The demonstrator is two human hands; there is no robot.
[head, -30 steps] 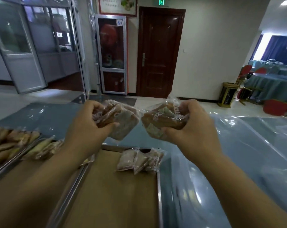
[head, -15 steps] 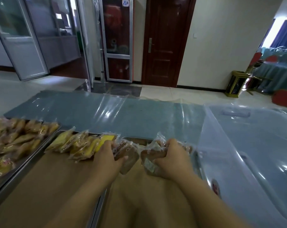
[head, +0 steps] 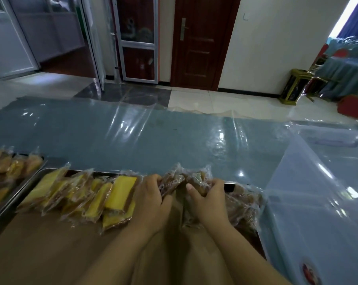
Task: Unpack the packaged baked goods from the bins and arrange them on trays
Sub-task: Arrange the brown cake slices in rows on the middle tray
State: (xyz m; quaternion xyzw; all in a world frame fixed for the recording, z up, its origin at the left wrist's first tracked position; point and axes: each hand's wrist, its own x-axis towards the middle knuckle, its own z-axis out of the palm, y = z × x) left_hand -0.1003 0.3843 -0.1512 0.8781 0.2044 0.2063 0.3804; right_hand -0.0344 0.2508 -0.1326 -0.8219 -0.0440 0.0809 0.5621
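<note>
Head cam: both bunches of brown packs [head: 174, 181], held up in the air a second ago, are now down at the tray [head: 35, 175] far edge beside the yellow packs [head: 120, 192], left grip [head: 151, 199] and right grip [head: 210, 202] each curled round a bunch, so I reckon only letting go is left.

Tray [head: 50, 254] at 6 o'clock; wrapped cakes [head: 81, 196] along its far edge toward 10; left hand [head: 151, 200] and right hand [head: 209, 200] grip packets [head: 171, 181] at 12; spare packets [head: 244, 204] at 2; bin [head: 309, 202] beside at 3; second tray [head: 35, 169] at 9.
</note>
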